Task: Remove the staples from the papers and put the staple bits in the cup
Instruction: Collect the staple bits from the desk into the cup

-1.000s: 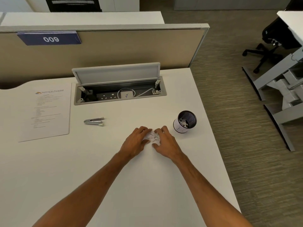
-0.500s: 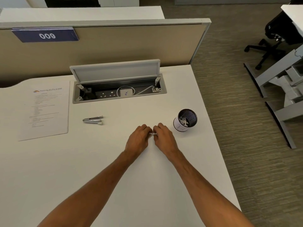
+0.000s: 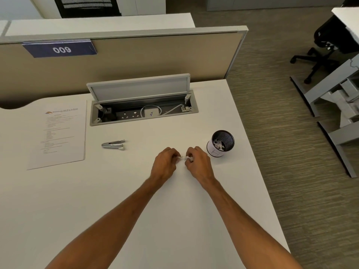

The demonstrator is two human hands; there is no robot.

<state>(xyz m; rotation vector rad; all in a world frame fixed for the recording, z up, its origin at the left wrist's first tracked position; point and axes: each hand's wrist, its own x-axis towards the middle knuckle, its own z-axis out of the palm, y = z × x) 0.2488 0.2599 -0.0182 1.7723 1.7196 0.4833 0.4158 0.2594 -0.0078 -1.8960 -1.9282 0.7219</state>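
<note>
My left hand [image 3: 166, 165] and my right hand [image 3: 198, 162] meet at mid-desk, both pinching a small white scrap of paper [image 3: 183, 158] between their fingertips. Whether a staple sits in the scrap is too small to tell. Just right of my right hand stands the black mesh cup [image 3: 221, 143] with a white label, holding several white bits. A printed sheet of paper [image 3: 58, 133] lies flat at the left of the desk. The metal staple remover [image 3: 113, 144] lies between the sheet and my hands, untouched.
An open cable tray [image 3: 143, 111] with its lid raised, sockets and a white cable sits at the back of the white desk [image 3: 116, 200]. A beige partition [image 3: 136, 55] stands behind it. The desk's right edge drops to carpet; an office chair [image 3: 326, 47] stands far right.
The crumpled scrap between my hands has shrunk to a thin strip, and my hands have drawn slightly apart while still pinching it. The view shifted a little.
</note>
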